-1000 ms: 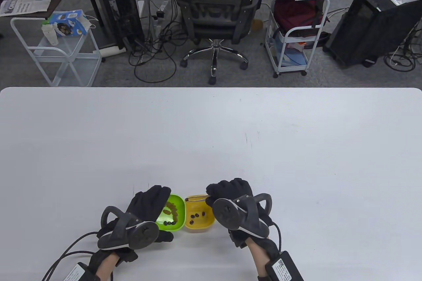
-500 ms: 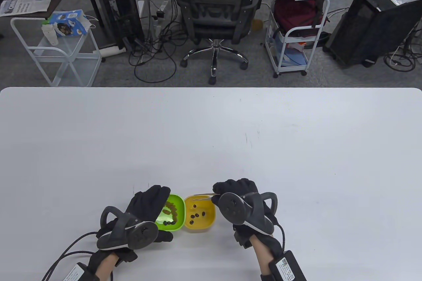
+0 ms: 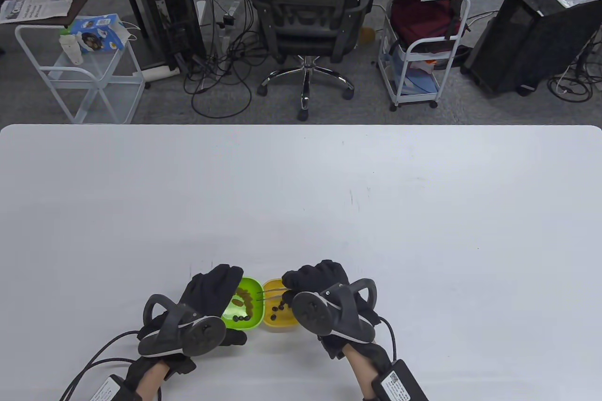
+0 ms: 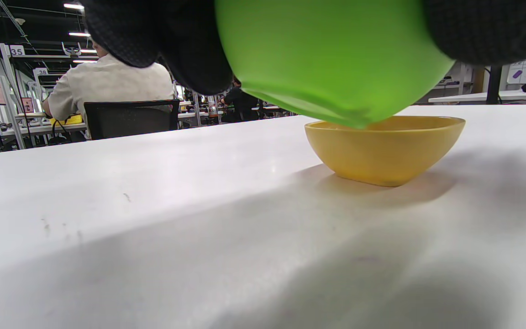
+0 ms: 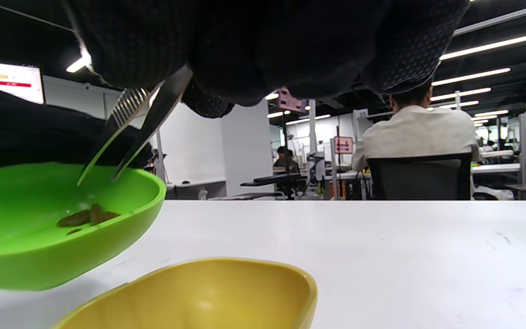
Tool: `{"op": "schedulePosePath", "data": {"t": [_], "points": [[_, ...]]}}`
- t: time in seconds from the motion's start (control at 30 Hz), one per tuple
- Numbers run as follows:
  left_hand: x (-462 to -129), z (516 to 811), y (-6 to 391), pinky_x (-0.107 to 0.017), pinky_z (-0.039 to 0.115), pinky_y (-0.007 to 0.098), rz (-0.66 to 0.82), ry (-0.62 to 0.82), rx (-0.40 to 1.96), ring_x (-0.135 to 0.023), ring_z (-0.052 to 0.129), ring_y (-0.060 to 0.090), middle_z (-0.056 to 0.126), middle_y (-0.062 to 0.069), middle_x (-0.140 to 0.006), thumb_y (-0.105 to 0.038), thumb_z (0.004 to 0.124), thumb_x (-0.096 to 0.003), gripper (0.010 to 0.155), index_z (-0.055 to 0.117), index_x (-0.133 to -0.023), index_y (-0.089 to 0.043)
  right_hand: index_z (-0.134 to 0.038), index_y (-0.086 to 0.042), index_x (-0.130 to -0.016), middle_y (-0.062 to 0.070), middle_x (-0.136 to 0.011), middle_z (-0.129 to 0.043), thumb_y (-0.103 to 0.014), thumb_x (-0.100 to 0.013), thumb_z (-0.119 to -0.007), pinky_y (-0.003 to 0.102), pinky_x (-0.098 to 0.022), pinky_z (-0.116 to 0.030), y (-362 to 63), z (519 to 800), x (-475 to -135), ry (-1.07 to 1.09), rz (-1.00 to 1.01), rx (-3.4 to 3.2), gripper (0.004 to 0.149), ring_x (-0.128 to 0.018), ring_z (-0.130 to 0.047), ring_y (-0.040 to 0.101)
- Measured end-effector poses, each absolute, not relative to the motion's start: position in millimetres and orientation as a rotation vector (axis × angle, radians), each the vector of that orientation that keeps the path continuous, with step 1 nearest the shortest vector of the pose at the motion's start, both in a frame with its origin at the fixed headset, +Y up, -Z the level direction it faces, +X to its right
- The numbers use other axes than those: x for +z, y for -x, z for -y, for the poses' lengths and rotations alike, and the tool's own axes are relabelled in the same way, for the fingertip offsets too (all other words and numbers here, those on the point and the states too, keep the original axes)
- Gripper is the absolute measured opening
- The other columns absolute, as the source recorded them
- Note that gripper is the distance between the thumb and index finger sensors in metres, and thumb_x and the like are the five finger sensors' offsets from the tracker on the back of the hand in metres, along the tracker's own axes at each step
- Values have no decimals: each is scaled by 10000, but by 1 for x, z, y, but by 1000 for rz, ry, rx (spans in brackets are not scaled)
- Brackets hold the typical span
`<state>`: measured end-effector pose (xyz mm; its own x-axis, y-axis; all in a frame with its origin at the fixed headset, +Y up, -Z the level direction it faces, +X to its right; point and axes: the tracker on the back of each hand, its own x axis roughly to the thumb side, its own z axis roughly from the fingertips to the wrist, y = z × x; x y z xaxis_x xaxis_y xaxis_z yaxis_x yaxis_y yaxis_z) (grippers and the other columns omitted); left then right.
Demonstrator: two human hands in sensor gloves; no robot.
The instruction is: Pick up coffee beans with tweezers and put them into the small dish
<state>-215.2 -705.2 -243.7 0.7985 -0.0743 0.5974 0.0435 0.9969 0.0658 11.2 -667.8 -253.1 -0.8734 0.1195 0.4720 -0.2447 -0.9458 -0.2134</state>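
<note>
Table view: at the near edge of a white table (image 3: 329, 194), two gloved hands work over a pair of small dishes standing side by side. The left hand (image 3: 207, 295) curls its fingers round the left side of the green dish (image 3: 249, 321), which is tipped up off the table in the left wrist view, its rim overlapping that of the yellow dish (image 4: 384, 148). The right hand (image 3: 315, 281) pinches a pair of metal tweezers (image 3: 268, 293), whose shafts reach leftward from the fingers across the yellow dish to the green one. In the right wrist view the tweezers' tips (image 5: 96, 176) stand slightly apart, just above the brown coffee beans (image 5: 87, 217) lying in the green dish's hollow, with nothing between them. More dark beans lie along the green dish's near rim, and a few black beans (image 3: 277, 309) rest in the yellow dish, partly hidden by the right hand's tracker (image 3: 329, 314).
</note>
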Motion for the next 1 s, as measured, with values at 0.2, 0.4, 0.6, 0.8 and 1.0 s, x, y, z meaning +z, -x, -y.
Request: {"op": "schedulePosePath", "data": {"t": [0.2, 0.4, 0.6, 0.8, 1.0], "points": [[-244, 705, 215, -730, 724, 644, 643, -49, -65, -951, 891, 422, 626, 330, -1167, -704, 742, -324, 1152, 473, -1174, 26, -862, -260, -768, -101, -558, -919, -425, -391, -761, 532, -671, -755, 3, 675, -250, -765, 357, 2839, 424, -397, -951, 150], [-244, 705, 215, -729, 724, 644, 642, -49, -69, -950, 891, 423, 625, 330, -1168, -704, 742, -323, 1152, 474, -1174, 24, -864, -263, -766, -102, -556, -921, -429, -391, -761, 531, -668, -758, 13, 680, -248, -822, 325, 2874, 423, -395, -953, 147], [-244, 705, 215, -730, 723, 643, 644, -48, -69, -953, 890, 419, 624, 329, -1169, -704, 742, -322, 1151, 474, -1174, 23, -870, -263, -761, -103, -551, -923, -426, -390, -767, 532, -668, -758, 18, 683, -247, -849, 326, 2908, 418, -390, -954, 151], [-244, 705, 214, -731, 724, 642, 645, -50, -71, -953, 890, 419, 623, 324, -1171, -704, 743, -322, 1151, 474, -1174, 22, -871, -264, -760, -101, -549, -925, -425, -389, -769, 532, -667, -760, 23, 683, -244, -878, 352, 2944, 418, -389, -955, 151], [-243, 705, 214, -732, 721, 643, 647, -48, -74, -954, 889, 419, 623, 327, -1171, -704, 743, -323, 1151, 473, -1175, 22, -863, -262, -764, -98, -553, -920, -423, -394, -756, 531, -669, -757, 29, 683, -241, -906, 398, 3007, 418, -393, -952, 149]]}}
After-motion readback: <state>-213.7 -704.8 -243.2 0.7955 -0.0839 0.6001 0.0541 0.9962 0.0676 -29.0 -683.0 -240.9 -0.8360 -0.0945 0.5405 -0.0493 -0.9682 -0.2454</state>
